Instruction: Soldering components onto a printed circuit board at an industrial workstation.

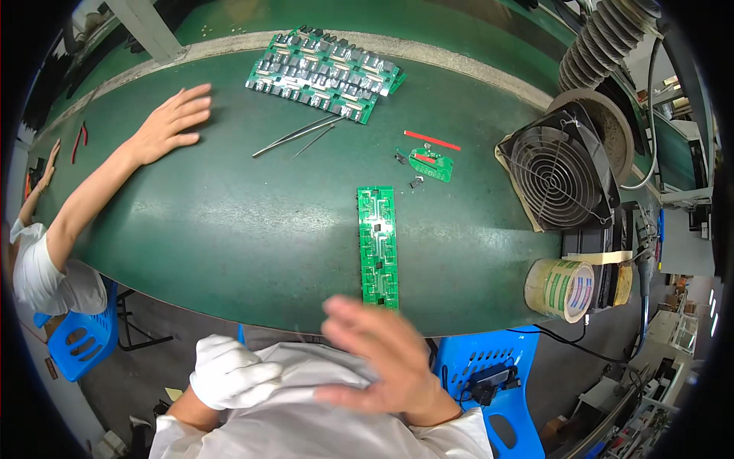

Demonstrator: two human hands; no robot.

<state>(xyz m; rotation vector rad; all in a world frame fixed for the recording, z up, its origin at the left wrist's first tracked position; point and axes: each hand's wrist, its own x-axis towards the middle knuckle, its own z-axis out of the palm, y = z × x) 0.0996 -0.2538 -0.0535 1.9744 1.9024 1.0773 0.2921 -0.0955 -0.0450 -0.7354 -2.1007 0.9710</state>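
My left hand (233,373), in a white glove, is curled closed against the front of my white shirt (306,421). Whether cloth is caught in its fingers, I cannot tell. Bare and smeared by motion, my right hand (386,359) hovers over the table's near edge with fingers stretched out and nothing visible in them. Just beyond its fingertips lies a long narrow green circuit board (378,245), pointing away from me, with small black parts along it.
A co-worker's hand (172,126) rests on the green table (252,237) at left, near red-handled pliers (79,143). Farther back lie a populated board panel (321,74), tweezers (298,136) and a small green board (432,165). A fan (552,180) and tape roll (559,289) stand right.
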